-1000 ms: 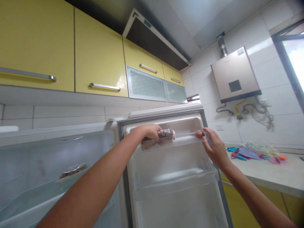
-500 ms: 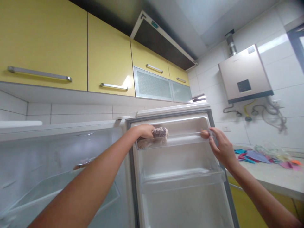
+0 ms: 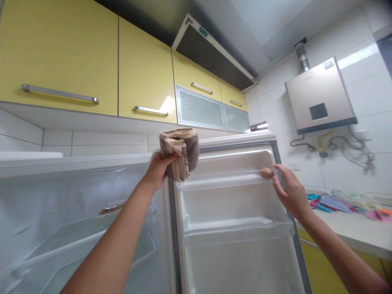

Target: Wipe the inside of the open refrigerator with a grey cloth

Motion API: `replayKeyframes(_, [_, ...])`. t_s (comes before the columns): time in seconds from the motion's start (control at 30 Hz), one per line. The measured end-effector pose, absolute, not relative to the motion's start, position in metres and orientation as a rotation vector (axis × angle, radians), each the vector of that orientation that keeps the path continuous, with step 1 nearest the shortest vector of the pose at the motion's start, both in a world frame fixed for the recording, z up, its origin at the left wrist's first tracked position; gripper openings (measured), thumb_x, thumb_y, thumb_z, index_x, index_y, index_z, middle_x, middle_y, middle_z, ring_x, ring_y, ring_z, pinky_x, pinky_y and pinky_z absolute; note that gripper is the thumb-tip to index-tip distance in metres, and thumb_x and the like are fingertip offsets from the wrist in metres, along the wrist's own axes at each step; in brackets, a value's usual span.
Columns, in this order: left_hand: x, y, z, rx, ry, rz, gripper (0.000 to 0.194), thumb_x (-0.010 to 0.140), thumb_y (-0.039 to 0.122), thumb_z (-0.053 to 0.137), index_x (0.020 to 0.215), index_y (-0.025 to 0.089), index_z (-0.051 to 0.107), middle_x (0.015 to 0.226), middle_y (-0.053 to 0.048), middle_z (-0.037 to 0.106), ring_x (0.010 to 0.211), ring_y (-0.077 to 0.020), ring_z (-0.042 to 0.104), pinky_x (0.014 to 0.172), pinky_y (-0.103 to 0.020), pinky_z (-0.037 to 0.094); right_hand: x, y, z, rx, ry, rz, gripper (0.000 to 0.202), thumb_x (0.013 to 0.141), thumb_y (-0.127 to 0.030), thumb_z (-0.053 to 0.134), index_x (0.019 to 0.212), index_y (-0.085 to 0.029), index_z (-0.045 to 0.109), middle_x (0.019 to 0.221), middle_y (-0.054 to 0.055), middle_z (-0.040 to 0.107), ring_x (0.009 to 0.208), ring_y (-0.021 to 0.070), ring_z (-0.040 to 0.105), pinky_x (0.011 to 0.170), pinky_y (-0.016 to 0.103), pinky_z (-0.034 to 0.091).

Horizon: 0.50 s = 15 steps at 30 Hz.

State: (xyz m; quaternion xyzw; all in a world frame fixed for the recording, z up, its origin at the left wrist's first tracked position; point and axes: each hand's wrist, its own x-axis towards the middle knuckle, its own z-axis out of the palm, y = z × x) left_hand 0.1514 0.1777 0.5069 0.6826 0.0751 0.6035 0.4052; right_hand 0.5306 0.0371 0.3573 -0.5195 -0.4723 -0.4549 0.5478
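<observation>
My left hand (image 3: 159, 168) grips a folded brown and grey plush cleaning cloth (image 3: 180, 153), raised in front of the top left corner of the open fridge door (image 3: 229, 200). The fingers behind the cloth are hidden. At the right end of the upper door shelf (image 3: 226, 179), my right hand (image 3: 288, 188) pinches the shelf's clear front rim, thumb and fingers on either side. Just left of those fingertips, a brownish egg-shaped item (image 3: 267, 173) sits in this shelf. Below it runs a second clear door shelf (image 3: 239, 234).
On the left the fridge interior (image 3: 76, 196) shows clear shelves, with a wrapped brown item (image 3: 112, 208) on one. Yellow cabinets (image 3: 143, 65) hang above. To the right, a counter (image 3: 358, 232) bears colourful cloths or papers (image 3: 335, 203) and plastic bags, beneath a water heater (image 3: 321, 98).
My left hand has lifted the cloth up and out of the upper door shelf, slightly leftward. My right hand keeps its place on the shelf rim. The view has shifted slightly.
</observation>
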Motion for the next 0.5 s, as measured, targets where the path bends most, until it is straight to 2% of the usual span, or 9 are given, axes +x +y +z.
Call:
replayKeyframes(0.1, [0.127, 0.160, 0.471, 1.371, 0.114, 1.877, 0.039, 0.076, 0.048, 0.073, 0.109, 0.029, 0.065, 0.107, 0.003, 0.077, 0.107, -0.0177, 0.070, 0.089, -0.031, 0.060, 0.529, 0.035, 0.356, -1.235, -1.123, -1.053, 0.047, 0.097, -0.043, 0.041, 0.137, -0.022, 0.051, 0.134, 0.015, 0.061, 0.126, 0.0335, 0.057, 0.104, 0.054, 0.049])
replayKeyframes(0.17, [0.108, 0.151, 0.437, 1.245, 0.212, 1.929, 0.029, 0.086, 0.046, 0.062, 0.111, 0.031, 0.064, 0.107, 0.004, 0.077, 0.115, -0.0166, 0.067, 0.093, -0.031, 0.060, 0.529, 0.035, 0.355, -1.241, -1.119, -1.023, 0.049, 0.096, -0.046, 0.042, 0.138, -0.024, 0.051, 0.134, 0.015, 0.061, 0.125, 0.0361, 0.058, 0.103, 0.056, 0.049])
replayKeyframes(0.23, [0.090, 0.145, 0.399, 1.146, 0.412, 1.886, 0.026, 0.090, 0.043, 0.055, 0.112, 0.033, 0.064, 0.107, 0.004, 0.077, 0.112, -0.0176, 0.069, 0.087, -0.033, 0.062, 0.528, 0.034, 0.355, -1.251, -1.107, -0.987, 0.050, 0.096, -0.048, 0.043, 0.141, -0.026, 0.050, 0.136, 0.017, 0.060, 0.125, 0.0374, 0.058, 0.103, 0.056, 0.048])
replayKeyframes(0.3, [0.075, 0.141, 0.359, 0.991, 0.526, 1.769, 0.025, 0.090, 0.038, 0.055, 0.112, 0.032, 0.066, 0.104, 0.003, 0.078, 0.101, -0.0177, 0.073, 0.081, -0.034, 0.064, 0.525, 0.032, 0.355, -1.245, -1.099, -0.979, 0.052, 0.096, -0.047, 0.044, 0.145, -0.028, 0.046, 0.142, 0.016, 0.056, 0.129, 0.0372, 0.056, 0.106, 0.054, 0.047])
replayKeyframes(0.37, [0.066, 0.139, 0.321, 0.780, 0.564, 1.697, 0.029, 0.086, 0.028, 0.061, 0.114, 0.029, 0.067, 0.098, 0.002, 0.078, 0.086, -0.0160, 0.075, 0.074, -0.031, 0.063, 0.518, 0.029, 0.355, -1.229, -1.074, -1.026, 0.055, 0.098, -0.044, 0.043, 0.149, -0.028, 0.041, 0.150, 0.014, 0.049, 0.138, 0.0367, 0.047, 0.113, 0.055, 0.041])
replayKeyframes(0.43, [0.060, 0.137, 0.287, 0.614, 0.588, 1.634, 0.038, 0.082, 0.022, 0.066, 0.120, 0.027, 0.066, 0.095, 0.001, 0.079, 0.077, -0.0161, 0.075, 0.077, -0.033, 0.063, 0.503, 0.023, 0.353, -1.222, -1.001, -1.115, 0.057, 0.098, -0.040, 0.044, 0.153, -0.026, 0.036, 0.157, 0.011, 0.041, 0.146, 0.0357, 0.037, 0.120, 0.055, 0.034])
replayKeyframes(0.5, [0.056, 0.136, 0.255, 0.527, 0.625, 1.550, 0.043, 0.081, 0.022, 0.068, 0.125, 0.025, 0.065, 0.098, -0.003, 0.080, 0.083, -0.0204, 0.076, 0.086, -0.040, 0.062, 0.477, 0.017, 0.346, -1.217, -0.931, -1.188, 0.060, 0.098, -0.033, 0.047, 0.155, -0.025, 0.033, 0.160, 0.010, 0.037, 0.149, 0.0332, 0.033, 0.123, 0.050, 0.031])
